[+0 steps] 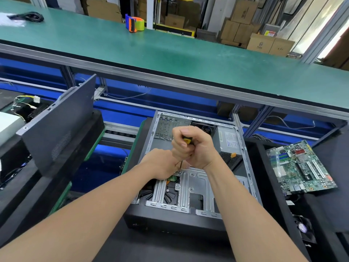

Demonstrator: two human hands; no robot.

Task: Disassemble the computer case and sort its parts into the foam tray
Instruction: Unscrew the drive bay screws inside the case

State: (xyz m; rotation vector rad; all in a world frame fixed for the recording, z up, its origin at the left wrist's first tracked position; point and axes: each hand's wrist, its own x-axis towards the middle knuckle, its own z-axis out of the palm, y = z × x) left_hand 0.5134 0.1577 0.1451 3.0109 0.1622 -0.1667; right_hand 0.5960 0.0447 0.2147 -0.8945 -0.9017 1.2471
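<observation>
Forearms reach in from the bottom edge, and I see both of them converge over the open computer case [243, 157], which lies on its side on the dark surface [113, 248] right in front of me. My right hand [192, 146] is the upper grip, clenched in a fist around the black and yellow handle of a screwdriver [186, 139] that stands nearly upright. Its thin shaft runs down to a screw on the grey metal drive bracket [194, 186] inside the case. My left hand [162, 163] sits just below and left of the right, fingers curled in around the lower shaft near the tip; from this angle I cannot tell how firmly it pinches. Deeper in the case, toward the far right corner, is the grey power supply [228, 140]. To the right, a green motherboard [302, 167] lies in a black foam tray [260, 167], just beside the case. To the left, a dark side panel [62, 125] leans tilted on its edge. Beyond all this runs a long green upper surface [170, 53] with an orange and green tape dispenser [135, 24] and a black cable bundle [28, 17] on it, and cardboard boxes [245, 25] stacked behind.
</observation>
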